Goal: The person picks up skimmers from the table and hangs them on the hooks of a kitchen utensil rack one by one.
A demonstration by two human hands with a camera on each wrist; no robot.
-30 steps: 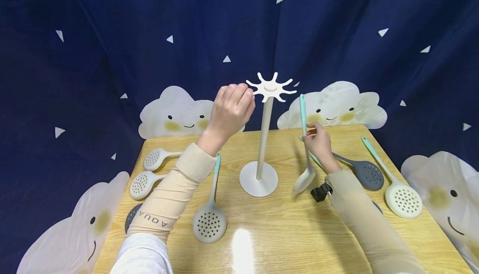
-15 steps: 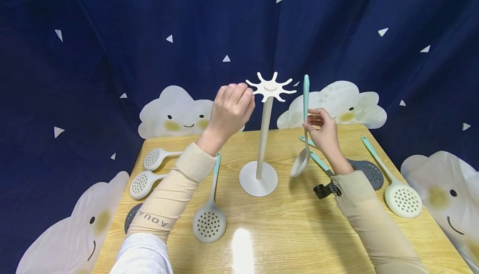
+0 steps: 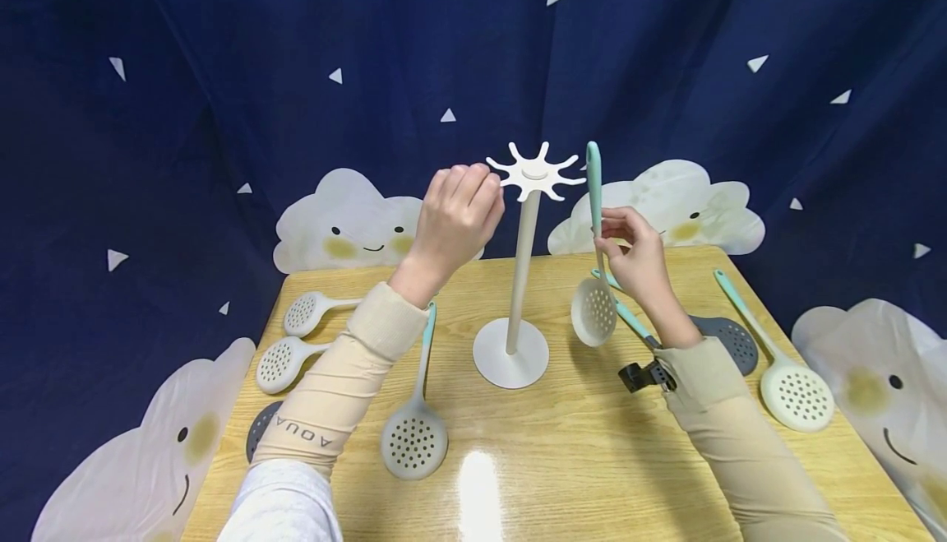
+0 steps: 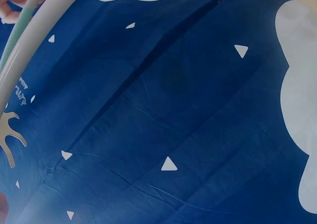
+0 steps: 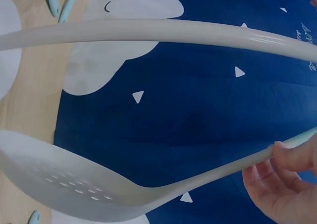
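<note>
In the head view, my right hand (image 3: 639, 254) pinches a skimmer (image 3: 594, 312) where its pale neck meets the mint handle. The skimmer hangs upright above the table, bowl down, just right of a white utensil stand (image 3: 522, 271). Its handle end rises beside the stand's hooks. The right wrist view shows the perforated bowl (image 5: 74, 184) side-on and the thumb and fingers (image 5: 292, 157) on the neck. My left hand (image 3: 462, 209) has curled fingers at a left hook of the stand's star-shaped top (image 3: 534, 172), and the hand hides that hook's tip.
A grey skimmer (image 3: 414, 443) lies left of the stand's round base (image 3: 510, 369). Two pale skimmers (image 3: 279, 365) and a dark one (image 3: 262, 427) lie farther left. On the right are a white skimmer (image 3: 797, 396) and dark utensils (image 3: 728, 340). A blue curtain (image 3: 370, 32) hangs behind.
My right hand has lifted the skimmer off the table area, then shifted it slightly left toward the stand and turned its bowl to show the holes. My left hand has stayed put.
</note>
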